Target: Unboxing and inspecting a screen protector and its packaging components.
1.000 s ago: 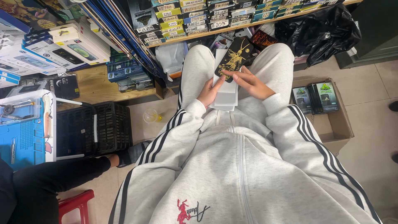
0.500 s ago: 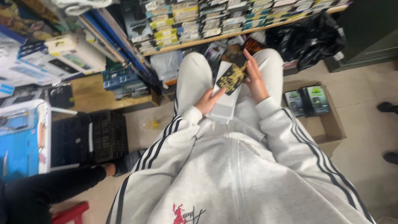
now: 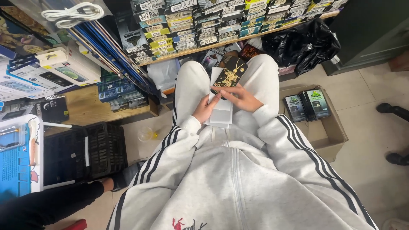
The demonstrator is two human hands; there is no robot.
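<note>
I sit with a flat white package [image 3: 222, 114] lying on my lap between my grey-trousered legs. A black phone case [image 3: 230, 75] with a gold figure on it is held tilted above the package's far end. My right hand [image 3: 242, 98] grips the case's near end with its fingers. My left hand [image 3: 206, 109] holds the left edge of the white package, its fingertips touching the bottom of the case.
An open cardboard box [image 3: 328, 133] with dark packets stands on the floor at my right. A black plastic crate [image 3: 81, 154] sits at my left, beside another person's dark-clad leg [image 3: 47, 206]. Shelves of small labelled boxes [image 3: 204, 25] and a black bag [image 3: 302, 42] lie ahead.
The black case has tipped more upright over the package. My right hand has slid from beside the case down to its near end. My left hand has stayed on the package.
</note>
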